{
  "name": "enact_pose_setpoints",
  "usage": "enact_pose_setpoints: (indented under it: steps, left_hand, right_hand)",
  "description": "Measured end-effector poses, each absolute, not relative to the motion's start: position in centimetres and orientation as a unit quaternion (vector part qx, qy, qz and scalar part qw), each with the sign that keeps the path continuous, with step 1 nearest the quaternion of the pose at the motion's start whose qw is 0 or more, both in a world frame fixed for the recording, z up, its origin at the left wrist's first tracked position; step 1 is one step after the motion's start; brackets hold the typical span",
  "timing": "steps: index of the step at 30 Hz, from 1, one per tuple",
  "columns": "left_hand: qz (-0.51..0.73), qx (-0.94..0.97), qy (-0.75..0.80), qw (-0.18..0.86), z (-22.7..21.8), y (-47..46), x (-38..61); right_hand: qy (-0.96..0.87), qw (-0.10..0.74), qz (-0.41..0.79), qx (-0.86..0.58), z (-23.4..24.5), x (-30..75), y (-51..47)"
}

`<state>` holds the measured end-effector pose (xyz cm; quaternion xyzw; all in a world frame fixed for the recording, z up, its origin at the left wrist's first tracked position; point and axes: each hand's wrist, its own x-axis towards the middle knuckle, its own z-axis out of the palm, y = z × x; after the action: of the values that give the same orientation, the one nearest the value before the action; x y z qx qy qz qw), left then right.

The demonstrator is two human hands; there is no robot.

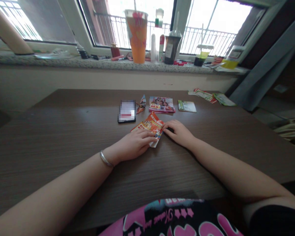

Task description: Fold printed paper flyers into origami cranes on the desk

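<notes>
An orange printed paper sheet, folded to a point at its far end, lies on the brown table. My left hand rests flat across its near left part, fingers stretched out over the print. At the sheet's right edge, my right hand has its thumb and fingertips closed together on the paper. Just beyond the sheet stands a small folded paper piece, with a phone to its left. A stack of colourful flyers lies behind the sheet.
A small pale paper stack lies right of the flyers. Loose leaflets spread over the far right corner. The windowsill carries a tall orange cup, a dark drink cup, bottles and pens. A grey curtain hangs at right.
</notes>
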<state>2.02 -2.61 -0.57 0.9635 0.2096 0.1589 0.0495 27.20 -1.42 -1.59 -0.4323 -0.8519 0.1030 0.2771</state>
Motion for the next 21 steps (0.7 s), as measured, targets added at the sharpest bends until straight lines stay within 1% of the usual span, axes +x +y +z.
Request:
enact_pose_setpoints:
  steps: [3,7,10,16,21]
  left_hand:
    - [0.146,0.965,0.203,0.074,-0.50,-2.84,1.97]
    - [0.128,0.970,0.191,0.080,0.03,-3.14,2.03]
    - [0.116,0.973,0.187,0.075,0.34,-3.28,2.11]
    - [0.107,0.976,0.177,0.065,0.11,-3.32,2.12]
    - [0.090,0.976,0.195,0.040,-0.10,-3.50,2.07]
  right_hand:
    - [-0.840,0.308,0.118,-0.431,-1.86,27.29,-1.28]
    - [-0.818,0.335,0.117,-0.452,-2.38,27.46,-1.09]
    - [-0.804,0.341,0.111,-0.475,-2.56,27.60,-0.97]
    - [-0.791,0.323,0.119,-0.507,-2.04,27.53,-0.97]
    - [-0.790,0.363,0.091,-0.486,-1.56,27.43,-1.23]
